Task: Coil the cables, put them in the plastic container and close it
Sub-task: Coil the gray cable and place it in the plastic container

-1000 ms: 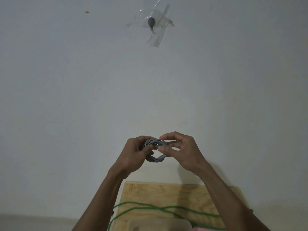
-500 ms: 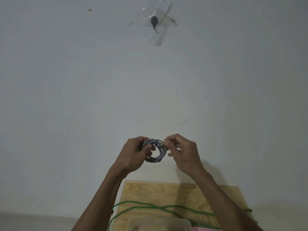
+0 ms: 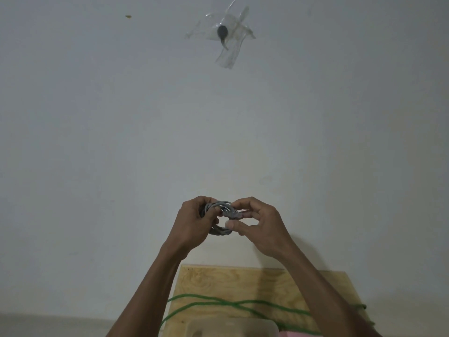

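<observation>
Both hands, left (image 3: 194, 222) gripping and right (image 3: 257, 224) pinching, hold the nearly wound grey cable (image 3: 222, 218), while the green cable (image 3: 233, 306) lies uncoiled beside the plastic container (image 3: 233, 328).

The board (image 3: 243, 280) is showing pale plywood grain, matt and unfinished — the green cable (image 3: 218, 303) lying over it is looking matt, while clear glossy tape (image 3: 230, 35) is catching light on the smooth painted wall (image 3: 97, 142).

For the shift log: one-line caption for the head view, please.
Both hands, left hand and right hand, hold a coiled grey cable above a plywood board with a loose green cable.
</observation>
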`<state>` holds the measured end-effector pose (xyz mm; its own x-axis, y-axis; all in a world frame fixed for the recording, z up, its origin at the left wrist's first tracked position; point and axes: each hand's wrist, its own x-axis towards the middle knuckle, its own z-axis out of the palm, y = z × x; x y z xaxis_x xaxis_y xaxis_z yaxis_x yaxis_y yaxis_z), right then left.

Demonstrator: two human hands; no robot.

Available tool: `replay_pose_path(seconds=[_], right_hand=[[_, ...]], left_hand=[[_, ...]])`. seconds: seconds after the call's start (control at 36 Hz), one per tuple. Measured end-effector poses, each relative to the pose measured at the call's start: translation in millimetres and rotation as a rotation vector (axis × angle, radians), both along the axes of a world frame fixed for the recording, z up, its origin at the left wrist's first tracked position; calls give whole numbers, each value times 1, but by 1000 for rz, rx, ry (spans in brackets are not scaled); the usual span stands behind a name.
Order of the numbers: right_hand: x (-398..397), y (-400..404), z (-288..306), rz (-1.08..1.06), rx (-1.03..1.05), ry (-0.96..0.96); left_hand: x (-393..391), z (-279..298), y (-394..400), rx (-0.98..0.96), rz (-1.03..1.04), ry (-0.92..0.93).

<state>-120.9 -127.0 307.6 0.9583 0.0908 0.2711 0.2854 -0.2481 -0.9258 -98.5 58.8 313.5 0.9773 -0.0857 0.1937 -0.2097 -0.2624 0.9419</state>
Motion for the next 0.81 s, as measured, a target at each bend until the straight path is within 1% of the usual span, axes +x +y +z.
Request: replay_pose_path(seconds=[0.06,0.17,0.31,0.42,0.53,0.64,0.81], right_hand=[[-1,1,0,-7,38,1],[1,3,-1,-38,76,-6],[2,6,0,-69,198,82],[4,9,-2,-124,125,126],[4,10,2,-101,88,195],[1,6,10,-25,140,257],[2,14,13,-102,195,328]], left_hand=[[0,-1,0,14,-7,-5],[1,-3,0,126,-52,-40],[0,1,-4,136,18,-69],[-1,-2,-7,148,66,-61],[-3,-3,-10,173,131,-102],[-5,3,-13,179,146,-127],[-6,0,-16,248,179,-174]])
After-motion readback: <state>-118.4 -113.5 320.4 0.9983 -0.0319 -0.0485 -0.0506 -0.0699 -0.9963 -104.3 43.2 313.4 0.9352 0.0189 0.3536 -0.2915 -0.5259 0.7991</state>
